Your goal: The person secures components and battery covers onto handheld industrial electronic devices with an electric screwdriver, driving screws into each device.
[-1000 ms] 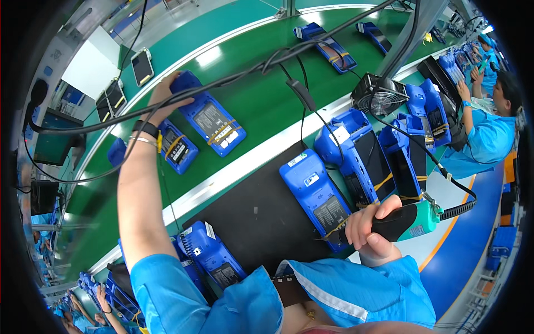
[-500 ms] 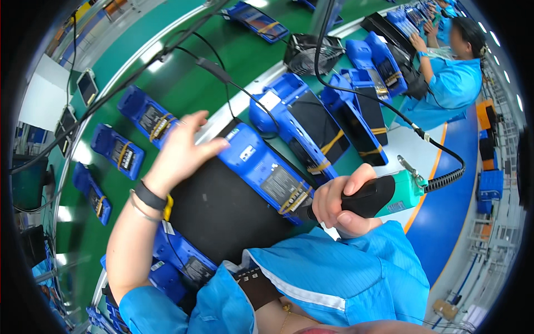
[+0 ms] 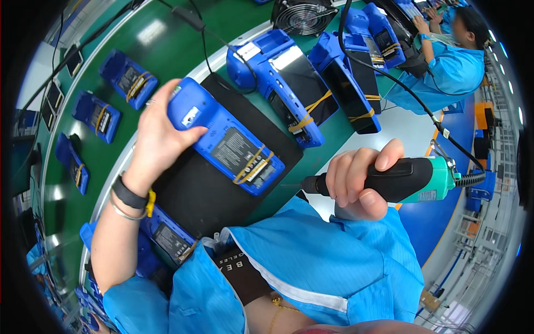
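Observation:
My left hand (image 3: 158, 131) is closed around the far end of a blue handheld payment terminal (image 3: 208, 114), thumb across its back. The terminal lies back side up, with a dark labelled battery (image 3: 233, 150) and a yellow rubber band (image 3: 257, 165) around its near end. Beneath it is a black mat (image 3: 192, 192). My right hand (image 3: 356, 181) grips a teal and black electric screwdriver (image 3: 414, 178). Its thin bit points left, towards the terminal's near right corner, apparently without touching it.
Several banded terminals (image 3: 129, 78) sit on the green conveyor (image 3: 150, 33) at left. More terminals (image 3: 267, 69) are stacked right of the mat, near a black fan (image 3: 303, 19). The screwdriver's cord (image 3: 409, 106) loops at right. A co-worker in blue (image 3: 450, 72) works beyond.
My left hand has gone from open over the terminal to gripping its far end. The screwdriver has moved right, away from the terminal. The whole view has shifted too.

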{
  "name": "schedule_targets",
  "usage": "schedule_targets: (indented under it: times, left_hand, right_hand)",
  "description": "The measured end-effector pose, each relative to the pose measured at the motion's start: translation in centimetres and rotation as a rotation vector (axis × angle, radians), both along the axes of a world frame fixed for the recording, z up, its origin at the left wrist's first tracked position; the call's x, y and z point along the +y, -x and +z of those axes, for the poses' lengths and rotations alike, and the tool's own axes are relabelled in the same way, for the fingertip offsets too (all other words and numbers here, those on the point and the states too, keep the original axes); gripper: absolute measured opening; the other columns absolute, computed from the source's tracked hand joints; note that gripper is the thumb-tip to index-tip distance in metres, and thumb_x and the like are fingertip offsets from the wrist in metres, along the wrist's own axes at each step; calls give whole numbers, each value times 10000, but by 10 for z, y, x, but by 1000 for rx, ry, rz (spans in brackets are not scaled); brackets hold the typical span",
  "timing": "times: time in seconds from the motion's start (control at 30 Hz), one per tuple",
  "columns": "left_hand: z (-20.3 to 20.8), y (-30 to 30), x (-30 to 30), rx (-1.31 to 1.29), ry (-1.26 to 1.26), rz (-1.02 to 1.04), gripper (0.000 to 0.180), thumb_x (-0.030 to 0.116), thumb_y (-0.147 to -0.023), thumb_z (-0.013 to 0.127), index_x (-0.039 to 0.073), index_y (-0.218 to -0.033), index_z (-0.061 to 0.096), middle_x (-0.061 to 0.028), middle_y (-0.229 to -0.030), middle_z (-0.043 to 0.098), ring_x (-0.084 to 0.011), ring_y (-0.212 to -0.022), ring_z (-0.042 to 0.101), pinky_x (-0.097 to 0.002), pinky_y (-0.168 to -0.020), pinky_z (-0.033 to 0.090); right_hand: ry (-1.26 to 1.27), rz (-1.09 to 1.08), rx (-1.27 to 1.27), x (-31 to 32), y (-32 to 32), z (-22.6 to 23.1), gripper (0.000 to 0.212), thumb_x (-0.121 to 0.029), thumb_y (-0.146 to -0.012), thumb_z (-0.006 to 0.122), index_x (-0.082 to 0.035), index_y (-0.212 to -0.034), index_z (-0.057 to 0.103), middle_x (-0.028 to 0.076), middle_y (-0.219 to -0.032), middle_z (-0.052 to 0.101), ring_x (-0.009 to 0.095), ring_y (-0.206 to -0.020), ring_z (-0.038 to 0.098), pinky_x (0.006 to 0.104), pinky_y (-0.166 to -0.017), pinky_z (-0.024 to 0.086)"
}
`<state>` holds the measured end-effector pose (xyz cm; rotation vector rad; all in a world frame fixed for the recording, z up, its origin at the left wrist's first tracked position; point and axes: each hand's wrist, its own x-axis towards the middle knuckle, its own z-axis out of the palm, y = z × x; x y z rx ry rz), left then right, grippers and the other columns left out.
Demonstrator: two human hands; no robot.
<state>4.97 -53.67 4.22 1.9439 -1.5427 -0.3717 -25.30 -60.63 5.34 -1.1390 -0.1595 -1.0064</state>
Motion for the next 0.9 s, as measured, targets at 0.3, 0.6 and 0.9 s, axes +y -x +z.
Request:
schedule_targets:
  times: [0.3, 0.6, 0.9]
  left_hand:
    - [-11, -24, 17, 159, 8, 43, 790, 120, -588, 833, -2, -1273, 459, -169, -1123, 595, -263, -1051, 586, -349, -935, 452]
    - [-22, -33, 10, 195, -158, 29, 801, 134, -643, 816, -25, -1320, 417, -147, -1214, 552, -205, -1114, 546, -320, -989, 410]
    - [-42, -42, 7, 244, -87, -4, 755, 167, -630, 801, -63, -1258, 452, -212, -1152, 589, -282, -1077, 588, -337, -935, 455]
  right_hand:
    - [22, 30, -15, -1, -10, -4, 421, 20, -807, 616, -76, -1128, 362, 99, -759, 542, 178, -590, 561, 341, -543, 466]
    - [65, 64, -37, 1, -31, -10, 444, 52, -785, 603, -54, -1140, 357, 101, -728, 536, 175, -580, 551, 333, -531, 465]
    - [223, 57, 87, 10, -98, -12, 498, 54, -774, 615, -72, -1158, 324, 100, -716, 540, 185, -572, 553, 339, -524, 482]
